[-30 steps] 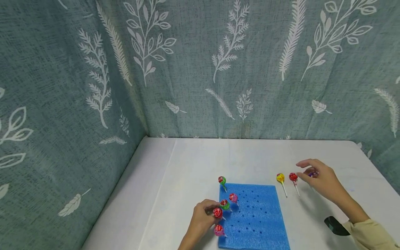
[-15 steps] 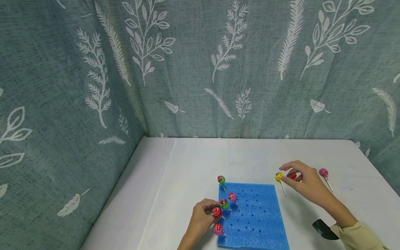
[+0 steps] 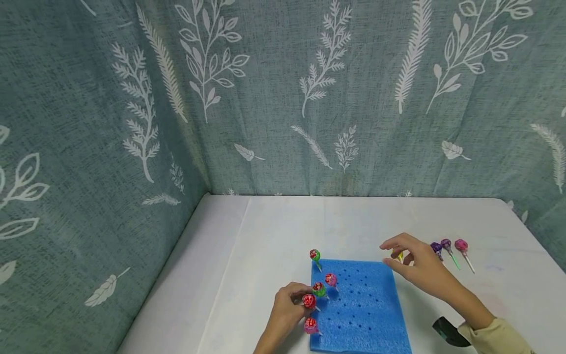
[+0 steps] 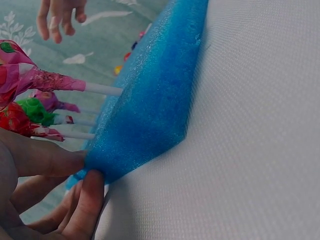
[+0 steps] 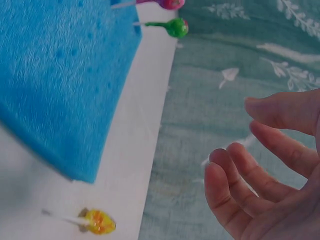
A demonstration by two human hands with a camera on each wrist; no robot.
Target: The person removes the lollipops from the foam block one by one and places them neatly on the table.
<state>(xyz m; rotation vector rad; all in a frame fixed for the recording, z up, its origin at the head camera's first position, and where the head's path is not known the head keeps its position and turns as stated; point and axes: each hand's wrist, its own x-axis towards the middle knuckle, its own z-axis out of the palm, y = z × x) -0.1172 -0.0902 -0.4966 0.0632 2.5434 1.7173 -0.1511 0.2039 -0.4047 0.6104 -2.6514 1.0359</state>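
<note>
My left hand (image 3: 284, 309) grips the left edge of a blue foam board (image 3: 380, 314) full of small holes; the left wrist view shows thumb and fingers (image 4: 92, 197) pinching that edge. Several wrapped lollipops stand in the board along this side: a green one (image 3: 315, 254) at the far corner, a pink one (image 3: 330, 280), another green one (image 3: 319, 289), a red one (image 3: 309, 301) and a red-pink one (image 3: 311, 325). Loosely bent and holding nothing, my right hand (image 3: 417, 265) hovers above a yellow lollipop (image 5: 101, 221) lying on the table, which it partly covers in the head view.
Right of my right hand lie two purple lollipops (image 3: 446, 245) and a pink one (image 3: 462, 246) on the white table (image 3: 274, 221). A green leaf-patterned curtain (image 3: 274, 98) hangs behind and at the left. Something dark (image 3: 448, 332) sits by the right sleeve (image 3: 495, 337).
My right hand has moved left along the row of loose lollipops, from the purple ones past the red one to the yellow one. The left hand has stayed put on the foam board.
</note>
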